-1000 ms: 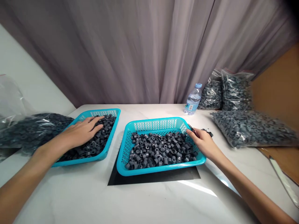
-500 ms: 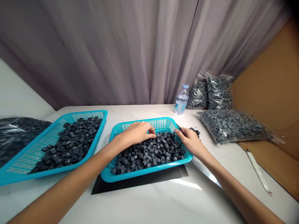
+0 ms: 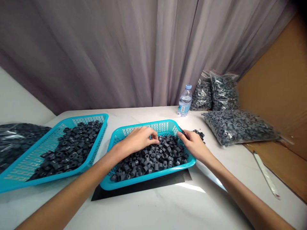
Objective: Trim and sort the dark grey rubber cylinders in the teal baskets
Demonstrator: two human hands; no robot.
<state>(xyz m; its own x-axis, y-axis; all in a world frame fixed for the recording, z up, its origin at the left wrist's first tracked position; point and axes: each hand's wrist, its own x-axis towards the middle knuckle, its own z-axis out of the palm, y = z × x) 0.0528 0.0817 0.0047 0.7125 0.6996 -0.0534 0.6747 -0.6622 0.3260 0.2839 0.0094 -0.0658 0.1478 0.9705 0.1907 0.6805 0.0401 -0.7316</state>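
Observation:
Small dark grey plastic sleeves (image 3: 155,158) with holes through them fill much of a turquoise slotted basket (image 3: 153,176). Over the pile, my left hand (image 3: 143,138) bends its fingers toward the thumb in a pinch; whatever lies between the fingertips is hidden. At the basket's right rim, my right hand (image 3: 192,142) is closed around a slim dark pointed tool (image 3: 181,129), whose tip shows beyond the thumb. The tool's exact kind cannot be made out. Just past that hand, more loose sleeves (image 3: 200,134) lie on the table.
A second turquoise basket (image 3: 96,153) of the same sleeves stands left, beside a dark filled bag (image 3: 21,137). Back right are a water bottle (image 3: 184,101) and filled clear bags (image 3: 240,127). A white strip-like tool (image 3: 266,174) lies right; a black sheet (image 3: 144,186) is under the middle basket.
The view has shifted slightly. My left hand stays over the pile with its fingers still bent, and my right hand keeps the slim tool at the basket's rim.

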